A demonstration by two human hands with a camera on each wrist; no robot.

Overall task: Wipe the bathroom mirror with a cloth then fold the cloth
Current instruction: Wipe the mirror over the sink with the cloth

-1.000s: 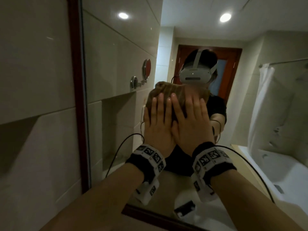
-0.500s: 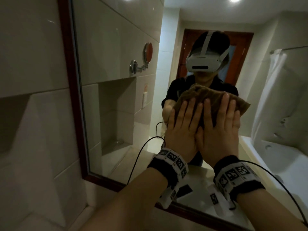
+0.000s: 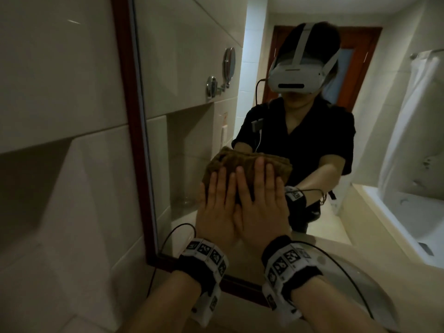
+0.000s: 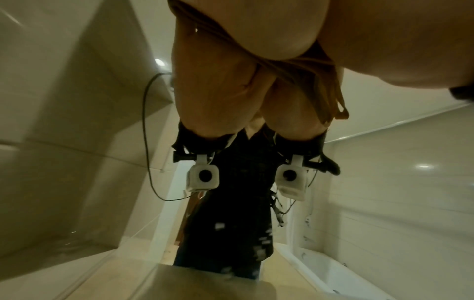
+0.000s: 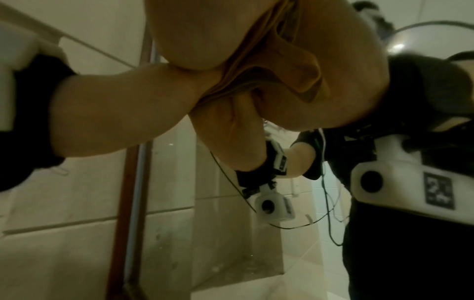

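Note:
The bathroom mirror (image 3: 192, 68) has a dark red frame (image 3: 134, 140) and hangs on the tiled wall in front of me. A folded brown cloth (image 3: 242, 162) lies flat against the glass, low on the mirror near its left side. My left hand (image 3: 217, 205) and right hand (image 3: 260, 200) sit side by side on the cloth, fingers straight and pointing up, and press it to the glass. In the left wrist view the cloth (image 4: 320, 81) is squeezed between palm and mirror. The right wrist view shows its bunched folds (image 5: 295, 67). The lower part of the cloth is hidden under my hands.
A tiled wall (image 3: 60, 116) runs along the mirror's left. A white sink basin (image 3: 360, 287) lies below my right forearm. The glass reflects a round wall-mounted mirror (image 3: 228, 63), a bathtub (image 3: 408, 224) and a shower curtain (image 3: 413, 116). Cables trail from both wristbands.
Both hands have slid the cloth down the glass, from the level of the reflected head to waist level, drifting slightly left at the end. They stay flat on it.

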